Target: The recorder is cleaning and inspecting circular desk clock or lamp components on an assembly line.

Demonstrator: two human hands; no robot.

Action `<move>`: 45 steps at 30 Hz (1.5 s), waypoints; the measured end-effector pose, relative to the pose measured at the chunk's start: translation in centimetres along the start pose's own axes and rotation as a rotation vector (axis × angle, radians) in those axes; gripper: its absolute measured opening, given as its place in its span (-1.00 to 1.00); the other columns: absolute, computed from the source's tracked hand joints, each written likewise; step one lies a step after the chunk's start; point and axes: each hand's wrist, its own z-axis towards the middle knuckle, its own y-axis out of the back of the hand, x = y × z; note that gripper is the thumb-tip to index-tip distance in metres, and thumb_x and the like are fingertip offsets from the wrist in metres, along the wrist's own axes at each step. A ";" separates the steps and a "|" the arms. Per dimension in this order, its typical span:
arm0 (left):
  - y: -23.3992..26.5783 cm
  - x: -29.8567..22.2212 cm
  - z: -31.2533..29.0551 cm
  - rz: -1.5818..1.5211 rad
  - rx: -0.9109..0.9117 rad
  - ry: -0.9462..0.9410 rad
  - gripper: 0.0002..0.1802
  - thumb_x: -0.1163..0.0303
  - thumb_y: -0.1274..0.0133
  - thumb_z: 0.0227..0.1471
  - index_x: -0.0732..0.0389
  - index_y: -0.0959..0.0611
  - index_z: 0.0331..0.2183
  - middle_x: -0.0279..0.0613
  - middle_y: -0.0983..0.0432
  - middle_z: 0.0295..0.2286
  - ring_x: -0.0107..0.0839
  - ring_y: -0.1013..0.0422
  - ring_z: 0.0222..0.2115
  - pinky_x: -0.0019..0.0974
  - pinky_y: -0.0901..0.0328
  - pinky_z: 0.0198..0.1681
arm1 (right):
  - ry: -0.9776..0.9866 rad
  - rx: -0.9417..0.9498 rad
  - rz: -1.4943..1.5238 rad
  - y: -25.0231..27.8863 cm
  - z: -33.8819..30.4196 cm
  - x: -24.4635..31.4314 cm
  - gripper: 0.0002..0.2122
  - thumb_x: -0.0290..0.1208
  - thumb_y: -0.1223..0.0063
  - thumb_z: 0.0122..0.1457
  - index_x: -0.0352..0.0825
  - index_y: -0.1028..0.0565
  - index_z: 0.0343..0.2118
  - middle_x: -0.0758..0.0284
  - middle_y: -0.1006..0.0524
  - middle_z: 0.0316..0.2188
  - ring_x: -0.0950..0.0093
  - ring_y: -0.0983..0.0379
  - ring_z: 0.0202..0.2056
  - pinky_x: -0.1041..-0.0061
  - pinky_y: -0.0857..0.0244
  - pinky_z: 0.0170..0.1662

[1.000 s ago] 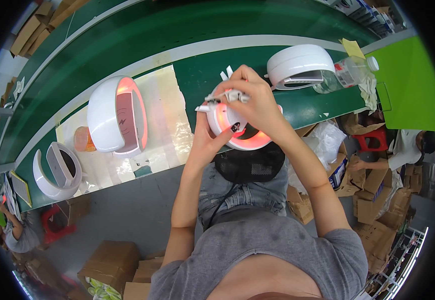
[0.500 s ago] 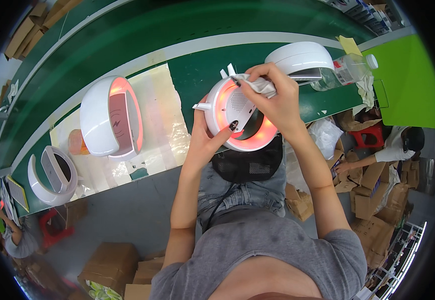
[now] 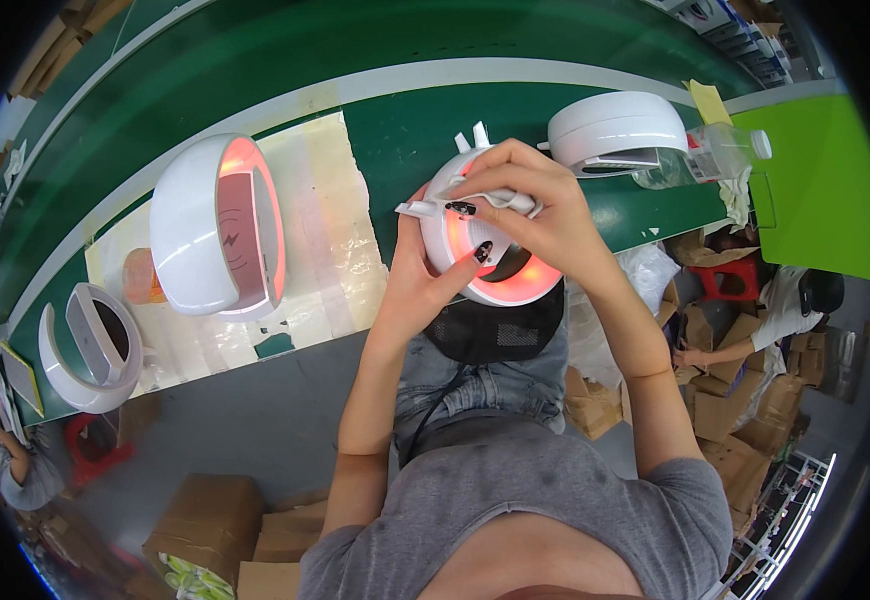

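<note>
L hand (image 3: 423, 288) grip holding lit wht lamp (image 3: 520, 286), R hand (image 3: 553, 215) grip pinching prob. cloth (image 3: 508, 203) on it, grn worktop (image 3: 620, 215) beyond

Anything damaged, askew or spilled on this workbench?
Yes, one thing: the pale sheet has a ragged gap near its front edge, where green workbench shows through; it looks torn. The glowing white lamp in the left hand shows no obvious damage, though partly covered. No spill stands out.

A strip of bare green tabletop (image 3: 395, 140) offers passing room between the pale sheet (image 3: 325, 210) and the glowing white lamp (image 3: 515, 287) — rightward, another white lamp (image 3: 618, 120) and a clear bottle (image 3: 727, 153) block the way.
</note>
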 end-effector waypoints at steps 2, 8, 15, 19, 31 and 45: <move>-0.1 0.0 0.0 -0.013 -0.008 -0.012 -0.10 0.49 -0.11 -0.11 0.33 -0.06 0.22 0.01 -0.23 0.06 -0.27 -0.24 0.09 -0.22 -0.20 0.12 | -0.042 0.016 0.008 -0.1 0.4 0.7 -0.87 -0.55 -0.25 -0.05 -0.32 -0.63 -0.38 0.32 -0.50 -0.32 0.42 -0.48 -0.28 0.47 -0.37 -0.21; 0.2 0.1 0.2 -0.009 -0.008 0.006 -0.16 0.50 -0.11 -0.10 0.39 -0.09 0.18 0.03 -0.29 0.00 -0.28 -0.35 -0.01 -0.25 -0.28 0.03 | -0.030 -0.025 -0.143 -0.5 1.2 -0.1 -0.85 -0.56 -0.27 -0.09 -0.33 -0.62 -0.39 0.34 -0.42 -0.40 0.43 -0.42 -0.36 0.49 -0.34 -0.24; 0.1 0.1 0.1 0.004 -0.060 -0.011 -0.25 0.47 -0.12 -0.08 0.42 -0.15 0.11 0.02 -0.36 -0.08 -0.30 -0.40 -0.08 -0.28 -0.34 -0.05 | -0.070 -0.073 -0.081 -1.6 1.3 -0.8 -0.89 -0.59 -0.26 -0.11 -0.39 -0.56 -0.47 0.32 -0.40 -0.44 0.44 -0.40 -0.39 0.50 -0.27 -0.32; 0.2 0.0 0.2 0.026 -0.056 0.001 -0.26 0.47 -0.13 -0.06 0.43 -0.16 0.10 0.03 -0.36 -0.09 -0.30 -0.41 -0.09 -0.27 -0.35 -0.06 | -0.050 -0.136 -0.118 -1.9 1.4 -1.3 -0.89 -0.59 -0.26 -0.10 -0.39 -0.56 -0.46 0.31 -0.40 -0.46 0.43 -0.40 -0.40 0.50 -0.26 -0.34; 0.1 0.3 0.4 -0.013 -0.060 -0.014 -0.29 0.49 -0.13 -0.06 0.43 -0.17 0.08 0.02 -0.36 -0.09 -0.30 -0.40 -0.09 -0.28 -0.35 -0.06 | 0.031 0.027 -0.077 -1.6 1.4 -0.9 -0.85 -0.49 -0.30 -0.09 -0.36 -0.52 -0.48 0.35 -0.39 -0.45 0.45 -0.39 -0.41 0.49 -0.26 -0.35; 0.0 0.4 0.1 -0.101 -0.040 -0.039 -0.22 0.51 -0.12 -0.08 0.40 -0.12 0.12 0.02 -0.32 -0.04 -0.29 -0.37 -0.04 -0.25 -0.32 0.01 | 0.119 0.015 -0.130 -1.8 1.3 -0.6 -0.82 -0.45 -0.35 -0.13 -0.33 -0.51 -0.52 0.36 -0.40 -0.44 0.41 -0.37 -0.36 0.45 -0.22 -0.29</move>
